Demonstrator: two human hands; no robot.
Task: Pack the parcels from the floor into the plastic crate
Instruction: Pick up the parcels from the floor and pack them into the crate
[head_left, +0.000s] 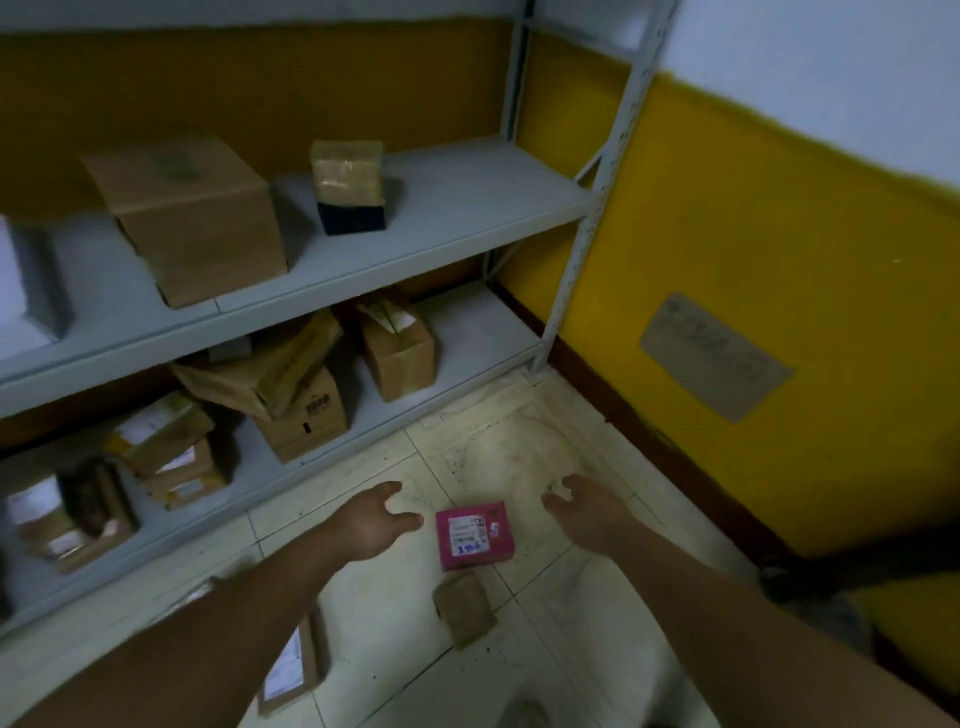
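Both hands reach toward a pink parcel (475, 535) on the floor.
Left hand (371, 525) and right hand (589, 512) flank it, fingers loosely spread, gripping nothing.

left hand (375, 525) fingers spread, just left of pink parcel (475, 535) | right hand (587, 512) empty, to its right | brown parcel (464, 608) nearer on floor (519, 452) (tiled) | shelves (441, 208) hold boxes

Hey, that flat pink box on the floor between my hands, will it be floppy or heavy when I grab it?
The flat pink rectangular box keeps crisp straight edges, so it probably stays stiff. It is thin and small, so likely light. Lying flat on the tiled floor, it should slide rather than roll or tip.
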